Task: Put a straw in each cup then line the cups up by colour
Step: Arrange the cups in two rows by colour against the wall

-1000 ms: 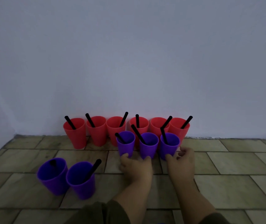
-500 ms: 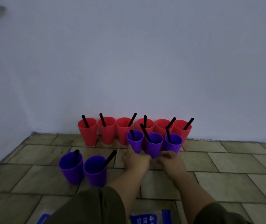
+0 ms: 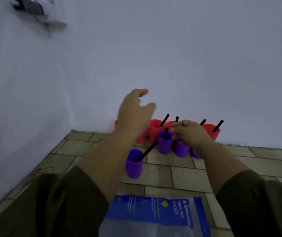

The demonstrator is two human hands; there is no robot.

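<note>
The raised, spread, empty left hand (image 3: 135, 115) could knock the black straw (image 3: 147, 152) leaning below it, toppling the stray purple cup (image 3: 134, 165), while the loosely curled right hand (image 3: 190, 134) holds nothing visible

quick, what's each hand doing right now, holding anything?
Left hand: open, raised above the red cups, holding nothing.
Right hand: fingers curled over the purple cups; grip cannot be told.

Light is dim and flat with a cool blue-grey cast, throwing no sharp shadows or glare. The left hand (image 3: 135, 113) is smeared by motion blur. Above and far left of it, the wall bends with wide-angle distortion; the nearest sleeves look soft.
</note>
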